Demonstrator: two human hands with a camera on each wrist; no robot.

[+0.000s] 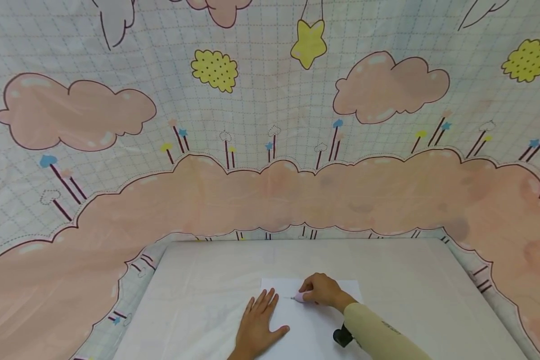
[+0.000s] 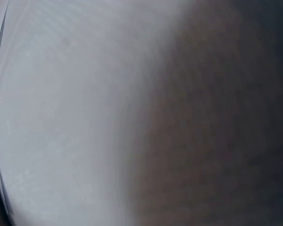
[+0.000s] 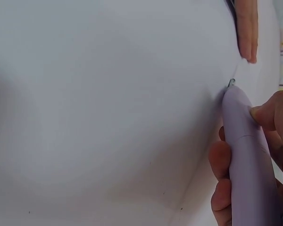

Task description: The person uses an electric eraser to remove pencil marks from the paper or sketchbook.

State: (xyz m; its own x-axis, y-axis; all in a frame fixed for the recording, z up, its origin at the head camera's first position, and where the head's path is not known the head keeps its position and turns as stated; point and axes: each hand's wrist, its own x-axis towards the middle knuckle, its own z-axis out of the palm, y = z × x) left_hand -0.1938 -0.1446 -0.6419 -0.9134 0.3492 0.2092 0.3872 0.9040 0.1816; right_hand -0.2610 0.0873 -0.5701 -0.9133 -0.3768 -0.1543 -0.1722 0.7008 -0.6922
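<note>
A white sheet of paper lies on the white table. My left hand lies flat on the sheet's left part, fingers straight and spread. My right hand grips a lilac pen, its tip pointing left and touching the paper. In the right wrist view the lilac pen runs up between my thumb and fingers, tip on the paper, and a fingertip of the left hand shows at the top. The left wrist view is a blur of white surface and shadow.
A cartoon cloud-and-star cloth hangs behind the table and drapes round its sides. A black wrist camera mount sits under my right sleeve. Bare table surface extends left, right and behind the paper.
</note>
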